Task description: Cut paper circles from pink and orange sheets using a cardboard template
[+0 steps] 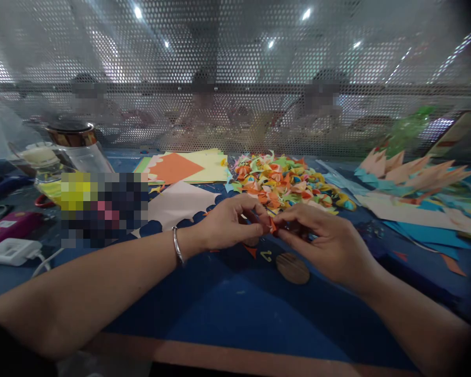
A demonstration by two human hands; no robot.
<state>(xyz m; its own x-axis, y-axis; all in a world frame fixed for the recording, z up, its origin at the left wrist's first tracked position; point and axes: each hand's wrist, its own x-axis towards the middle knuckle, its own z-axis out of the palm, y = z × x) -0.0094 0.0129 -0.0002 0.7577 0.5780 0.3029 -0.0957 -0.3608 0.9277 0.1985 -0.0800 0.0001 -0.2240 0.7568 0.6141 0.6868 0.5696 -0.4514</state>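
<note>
Between the fingertips of both hands is a small folded orange paper piece. My left hand, with a silver bangle at its wrist, pinches it from the left. My right hand pinches it from the other side. Below them on the blue table lie a round wooden disc and an orange paper scrap. Just behind the hands rises a heap of small folded paper pieces in orange, yellow, green and pink. A pale pink sheet with scalloped edges lies beyond my left forearm.
Stacked coloured paper lies at the back. Pointed peach paper pieces and blue sheets are at right. A clear jar, a yellow-liquid bottle and a white charger stand left. A perforated metal screen closes off the back; people sit behind it.
</note>
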